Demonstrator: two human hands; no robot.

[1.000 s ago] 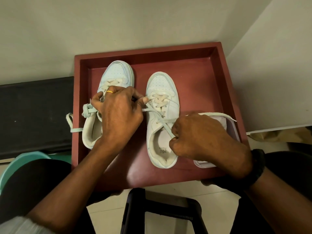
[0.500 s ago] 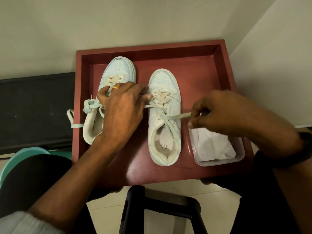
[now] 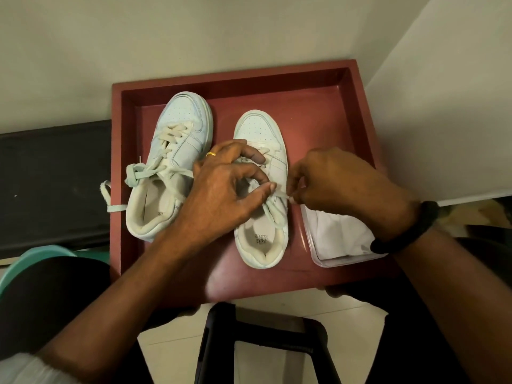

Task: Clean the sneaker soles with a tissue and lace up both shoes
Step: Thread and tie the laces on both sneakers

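1. Head view, step in hand. The right-hand sneaker [image 3: 260, 128] is being laced. It stands toe-far at the middle of the red tray [image 3: 318, 106]. The left-hand sneaker [image 3: 182, 115], beside it but apart, already carries a bow [image 3: 133, 174] at its left side, with one end trailing over the tray's left rim.
2. Head view, hands. The left hand [image 3: 221, 195] lies over the right-hand sneaker's tongue, thumb and forefinger curled together on the lace [image 3: 279, 194]. The right hand [image 3: 340, 187], just right of the shoe, pinches the same lace's free end. Its fingertips are partly hidden, so the exact hold is uncertain.
3. Head view, next move (judged). The free end probably has to be fed through an upper eyelet or crossed for a knot. This calls for a taut lace and a steady shoe.
4. Head view, materials.
   - The sneakers are smooth off-white leather-like uppers with perforated toes and padded collars.
   - The laces are flat, soft and woven.
   - The tray is matte, rigid and straight-walled.
   - A clear plastic container [image 3: 314, 245] at the near right holds crumpled white tissue [image 3: 338, 231].
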